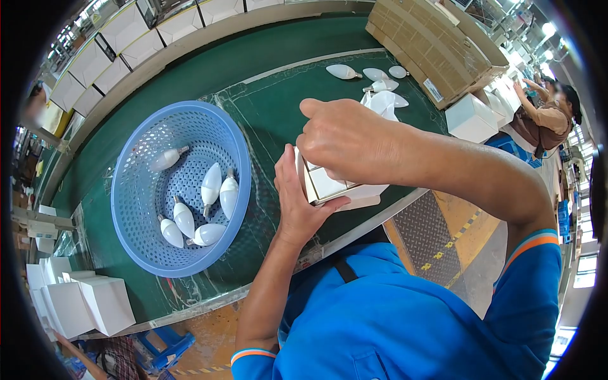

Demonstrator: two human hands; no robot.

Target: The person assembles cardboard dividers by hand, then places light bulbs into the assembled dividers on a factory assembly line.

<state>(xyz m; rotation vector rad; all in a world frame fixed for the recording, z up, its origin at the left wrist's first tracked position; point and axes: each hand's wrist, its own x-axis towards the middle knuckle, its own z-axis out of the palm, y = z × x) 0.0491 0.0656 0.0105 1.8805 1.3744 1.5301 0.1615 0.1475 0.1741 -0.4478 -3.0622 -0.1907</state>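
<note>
My left hand (301, 199) is wrapped round the near left side of a white cardboard box (326, 185), thumb along its front edge. Dividers show inside the box, beside my fingers. Above the box's far side is my right hand (345, 140), its fingers curled downward; what they hold, if anything, is hidden behind the hand. To the left stands a blue perforated basket (120, 190) with several white candle-shaped light bulbs (211, 183) lying in it. More such bulbs (342, 71) lie on the green table beyond my right hand.
A large brown carton (430, 50) stands at the far right of the green table (278, 82). White boxes (472, 118) sit by it, and more white boxes (104, 304) are stacked at the lower left. Other people (548, 120) are at the right and lower left edges.
</note>
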